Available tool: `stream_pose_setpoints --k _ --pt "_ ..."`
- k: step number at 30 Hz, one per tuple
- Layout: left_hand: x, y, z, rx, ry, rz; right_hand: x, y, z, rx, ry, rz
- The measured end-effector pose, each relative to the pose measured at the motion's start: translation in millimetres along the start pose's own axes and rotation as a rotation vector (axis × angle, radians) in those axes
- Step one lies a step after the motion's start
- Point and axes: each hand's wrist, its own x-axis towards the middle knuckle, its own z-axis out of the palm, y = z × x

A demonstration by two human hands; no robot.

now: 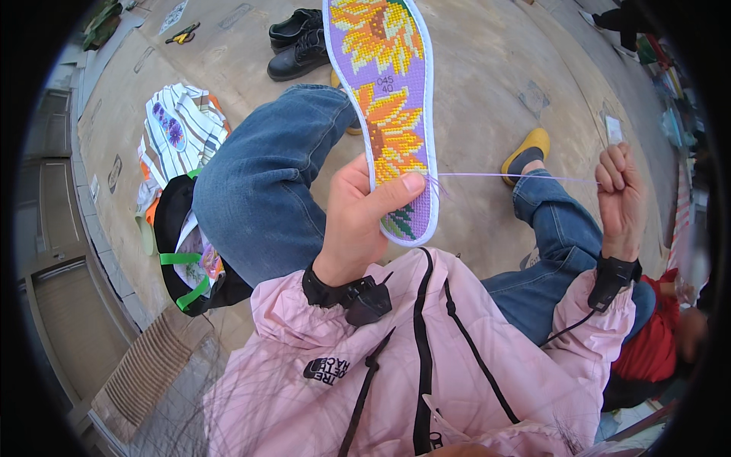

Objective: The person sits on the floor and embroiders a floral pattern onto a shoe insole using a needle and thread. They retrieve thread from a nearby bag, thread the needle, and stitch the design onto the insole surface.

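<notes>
My left hand (358, 213) grips an embroidered insole (415, 145) near its lower, narrower end, with the thumb pressed flat across the front. Yellow and orange sunflowers and a green leaf are stitched on its purple ground, and a white binding runs round the edge. From that edge, beside my thumb, a purple thread (502, 176) stretches taut to the right. Its far end meets my right hand (620, 190), raised at the right with fingers closed on it. Whether a needle is among those fingers cannot be seen. Loose thread ends hang by the thumb.
Black shoes (298, 53) and yellow-handled scissors (183, 34) lie on the floor ahead. At left, another flowered insole (169, 126) rests on striped cloth (194, 107), near a black bag (171, 217) with green straps. Someone in red (647, 343) is close at right.
</notes>
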Motion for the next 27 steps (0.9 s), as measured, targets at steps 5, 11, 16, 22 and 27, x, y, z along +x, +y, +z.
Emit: stream_pose_setpoints --k 5,11,16,22,27 --pt "-10 31 -2 0.046 0.082 0.080 -22 -105 -106 -0.541 0.309 -0.419" --pt "-40 69 -15 0.045 0.092 0.203 -84 -205 -192 -0.718 0.870 -0.752" --pt "-67 85 -11 0.028 0.051 0.246 -161 -277 -266 -0.774 0.762 -0.796" --pt "-107 92 1 0.012 -0.004 0.261 -183 -253 -206 -0.935 1.001 -0.951" --pt "-127 84 25 0.065 -0.005 0.273 -174 -217 -165 -1.044 0.877 -1.020"
